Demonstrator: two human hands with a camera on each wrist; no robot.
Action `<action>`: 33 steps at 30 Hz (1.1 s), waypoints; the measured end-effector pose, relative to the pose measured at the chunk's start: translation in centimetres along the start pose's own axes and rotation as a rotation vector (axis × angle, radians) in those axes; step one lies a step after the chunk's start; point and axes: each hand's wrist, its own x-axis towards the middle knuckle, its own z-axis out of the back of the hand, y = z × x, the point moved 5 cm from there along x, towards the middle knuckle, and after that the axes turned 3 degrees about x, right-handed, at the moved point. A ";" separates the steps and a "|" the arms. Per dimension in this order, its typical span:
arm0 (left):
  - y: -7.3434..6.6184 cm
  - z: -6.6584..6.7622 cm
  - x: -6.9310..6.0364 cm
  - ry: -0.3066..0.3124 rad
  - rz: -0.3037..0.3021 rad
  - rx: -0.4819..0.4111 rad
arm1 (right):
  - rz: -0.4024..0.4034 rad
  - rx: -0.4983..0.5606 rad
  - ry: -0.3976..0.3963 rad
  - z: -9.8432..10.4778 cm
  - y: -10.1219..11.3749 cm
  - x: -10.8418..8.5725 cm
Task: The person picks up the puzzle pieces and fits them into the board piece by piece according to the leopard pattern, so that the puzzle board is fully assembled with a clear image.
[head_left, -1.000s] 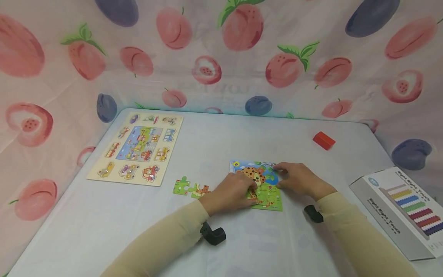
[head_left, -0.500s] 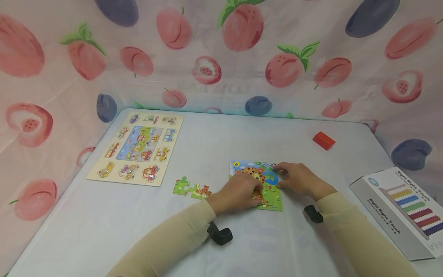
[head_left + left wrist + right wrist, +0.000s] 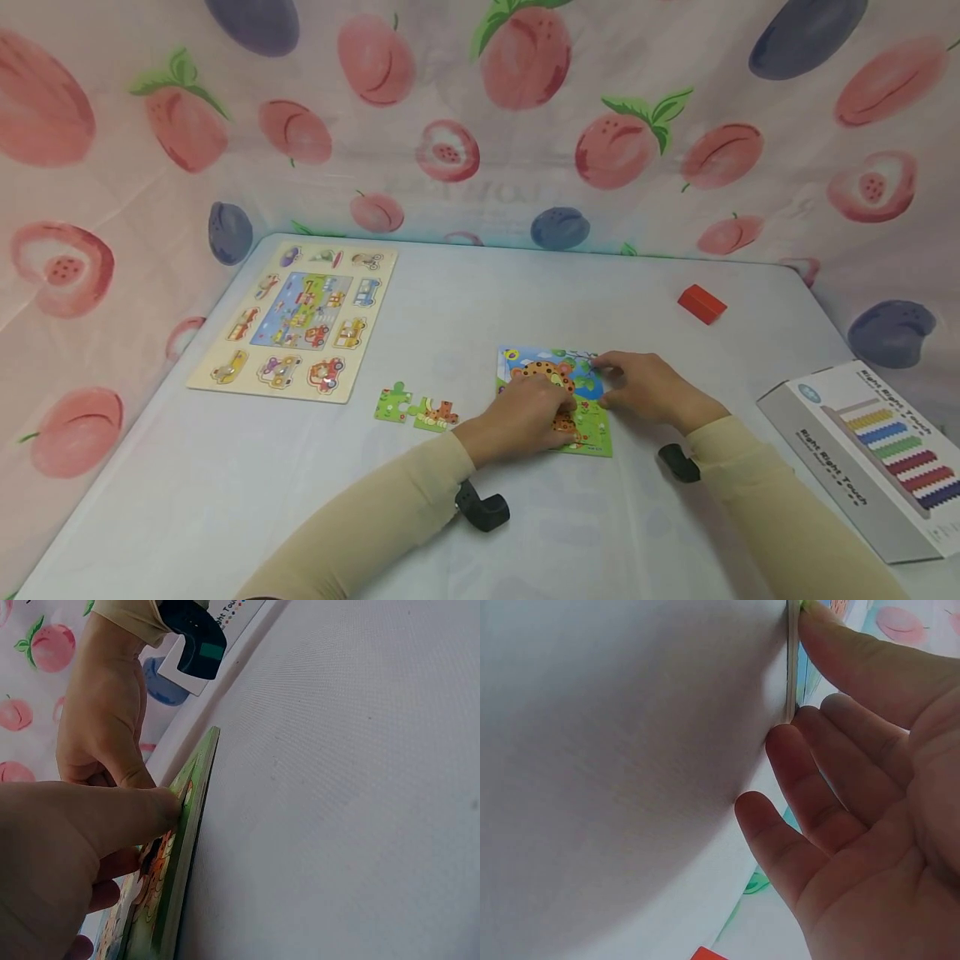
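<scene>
The left hand is over the lower part of the leopard puzzle board, with a spotted piece pinched between thumb and fingers. From the left wrist camera, the left thumb and fingertips lie against the board's face, and part of the piece is hidden. At the board's right side, the right hand touches the edge with thumb and extended fingers. Two joined loose pieces, green and spotted, lie left of the board.
A wooden vehicle puzzle lies at the back left. The red block sits at the back right, and a white box with coloured bars printed on it stands at the right edge. Fruit-patterned cloth hangs behind the table.
My left hand has slid a little to the right across the board, and the spotted piece between its fingers has moved with it. The right hand has stayed in place.
</scene>
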 end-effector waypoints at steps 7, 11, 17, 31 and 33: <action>-0.2 0.0 0.1 -0.010 -0.017 -0.003 | 0.003 0.002 -0.005 0.0 -0.1 0.0; -0.2 0.0 0.1 -0.021 -0.028 -0.008 | 0.007 -0.001 -0.006 -0.1 -0.2 0.1; -0.1 0.0 0.1 -0.017 -0.034 -0.032 | 0.008 -0.012 -0.004 0.0 -0.2 0.1; -0.2 -0.6 0.6 0.021 -0.034 -0.058 | 0.008 -0.012 -0.007 -0.1 -0.3 0.1; -0.3 -0.5 0.7 0.023 -0.032 -0.054 | 0.004 -0.010 -0.007 -0.1 -0.3 0.0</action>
